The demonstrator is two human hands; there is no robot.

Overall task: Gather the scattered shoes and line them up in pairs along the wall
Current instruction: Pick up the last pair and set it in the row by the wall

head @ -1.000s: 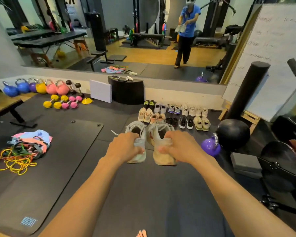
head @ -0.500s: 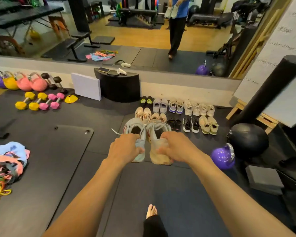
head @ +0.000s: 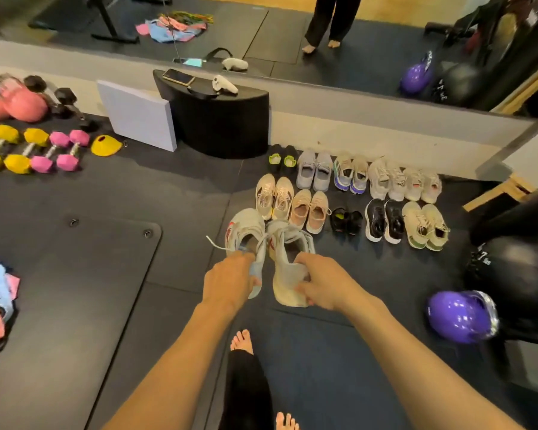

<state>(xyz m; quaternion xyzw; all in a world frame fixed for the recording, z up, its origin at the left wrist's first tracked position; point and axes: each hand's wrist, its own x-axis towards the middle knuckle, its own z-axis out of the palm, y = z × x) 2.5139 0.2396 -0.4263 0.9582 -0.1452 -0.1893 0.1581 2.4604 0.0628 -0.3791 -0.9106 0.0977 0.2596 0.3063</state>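
Two pale grey sneakers hang in my hands above the dark floor mat [head: 168, 187]: my left hand [head: 230, 279] clamps the heel of the left sneaker [head: 246, 231], my right hand [head: 320, 285] grips the right sneaker [head: 288, 259] the same way. Both shoes point toward the wall [head: 354, 131], just short of two rows of paired shoes [head: 354, 193] lined up there. A purple kettlebell [head: 460, 316] sits to my right.

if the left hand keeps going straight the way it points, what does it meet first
Probably the beige knit sneaker pair at the left end of the front row, just beyond the grey sneaker held by the left hand; depth is uncertain.
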